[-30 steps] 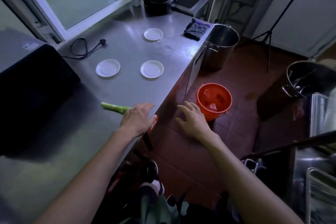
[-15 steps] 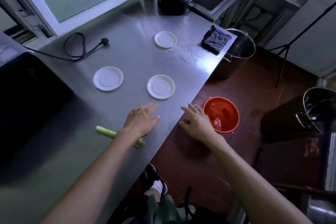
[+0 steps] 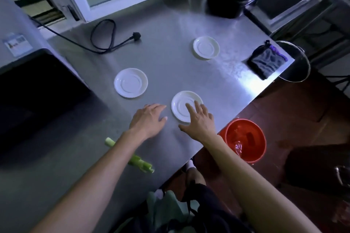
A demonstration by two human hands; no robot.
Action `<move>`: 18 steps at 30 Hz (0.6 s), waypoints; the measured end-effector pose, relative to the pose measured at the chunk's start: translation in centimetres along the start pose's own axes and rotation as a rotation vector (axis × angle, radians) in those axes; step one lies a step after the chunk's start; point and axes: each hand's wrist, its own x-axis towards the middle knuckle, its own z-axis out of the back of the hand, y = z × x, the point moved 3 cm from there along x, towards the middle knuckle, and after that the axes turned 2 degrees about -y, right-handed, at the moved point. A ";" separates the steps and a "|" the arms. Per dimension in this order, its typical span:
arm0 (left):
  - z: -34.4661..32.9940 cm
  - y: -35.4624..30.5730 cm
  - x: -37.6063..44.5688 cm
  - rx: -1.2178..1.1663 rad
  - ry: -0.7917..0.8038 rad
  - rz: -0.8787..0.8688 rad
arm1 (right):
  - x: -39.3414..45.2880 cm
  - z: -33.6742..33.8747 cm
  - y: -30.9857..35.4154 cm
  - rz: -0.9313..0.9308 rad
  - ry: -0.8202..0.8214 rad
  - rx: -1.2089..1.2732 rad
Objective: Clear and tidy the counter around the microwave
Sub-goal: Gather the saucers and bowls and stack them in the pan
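White saucer (image 3: 182, 103) under the spread right hand's (image 3: 199, 121) fingers — left hand (image 3: 147, 120) flat just beside, both hands open-fingered.

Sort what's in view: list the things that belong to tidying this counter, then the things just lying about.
Belongs to the job:
- nearest saucer, under the right hand
- left saucer
- far saucer
- green stalk
- dark cloth
- left hand, flat on the counter

Lying about:
- power cord
- red bucket on the floor
- steel pot past the counter's edge

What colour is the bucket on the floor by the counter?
Red-orange; the bucket shows clearly in the head view.
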 end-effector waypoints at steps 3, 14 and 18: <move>-0.1 -0.2 1.5 -0.004 -0.016 0.053 | 2.8 -0.3 -0.3 0.069 0.040 -0.057; -0.2 -2.0 5.8 -0.055 -0.025 0.295 | 10.0 -1.9 -1.5 0.364 0.203 -0.211; -0.5 -2.4 6.5 -0.078 -0.035 0.343 | 11.2 -1.6 -1.5 0.425 0.193 -0.233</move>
